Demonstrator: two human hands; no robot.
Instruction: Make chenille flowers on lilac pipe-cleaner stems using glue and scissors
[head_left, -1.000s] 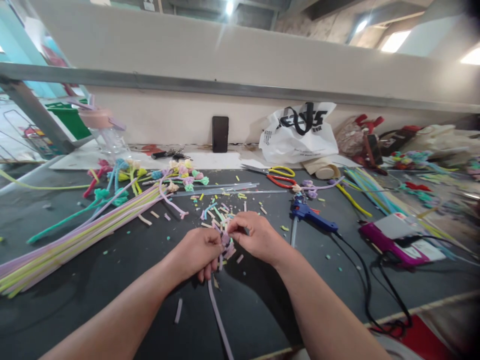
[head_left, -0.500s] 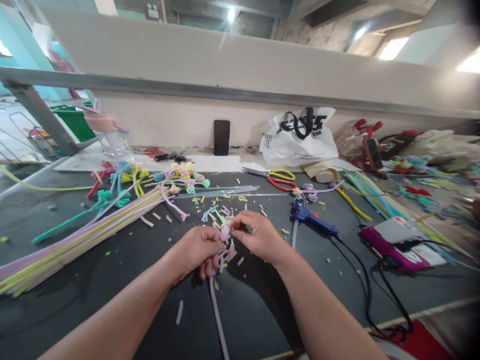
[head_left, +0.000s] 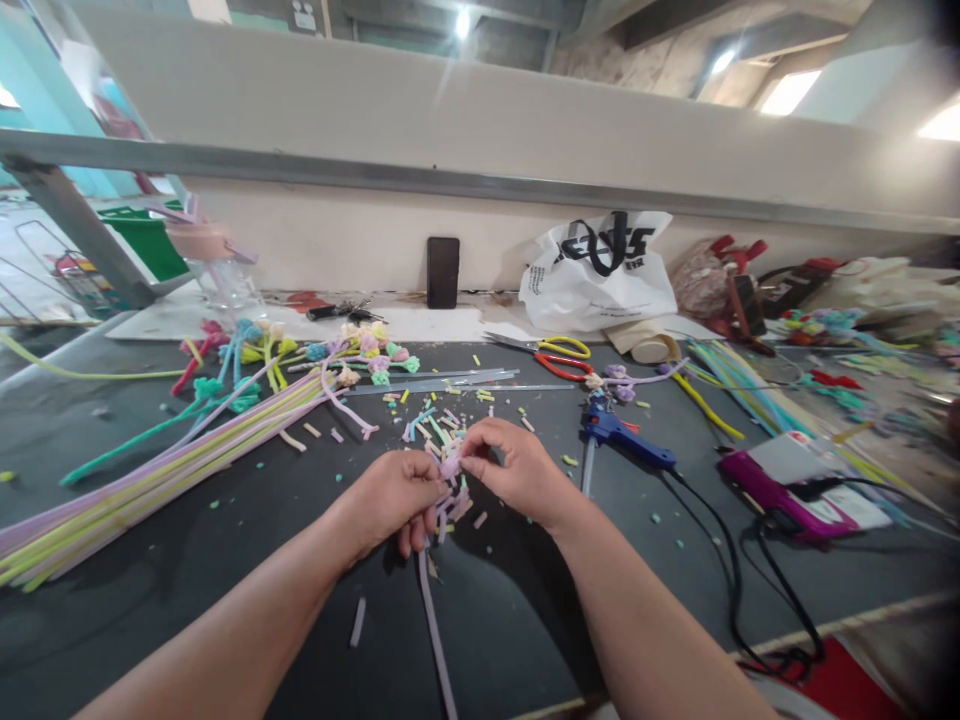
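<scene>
Near the middle of the dark table, my left hand (head_left: 403,497) is closed on a lilac fuzzy stem (head_left: 433,625), whose long tail runs down toward the front edge. My right hand (head_left: 511,470) pinches the small lilac piece (head_left: 450,466) at the stem's top, its thumb and index finger meeting there. The two hands are close together, with the lilac piece between their fingertips. Short cut bits (head_left: 442,430) in pastel colours lie scattered behind and under the fingers. The exact shape of the held piece is partly hidden by the fingers.
Long pastel stems (head_left: 180,460) and fuzzy flowers (head_left: 367,350) lie left. Scissors (head_left: 559,358), a blue glue gun (head_left: 626,440) with a black cord and a purple device (head_left: 795,500) lie right. A phone (head_left: 443,272) and white bag (head_left: 600,280) stand behind.
</scene>
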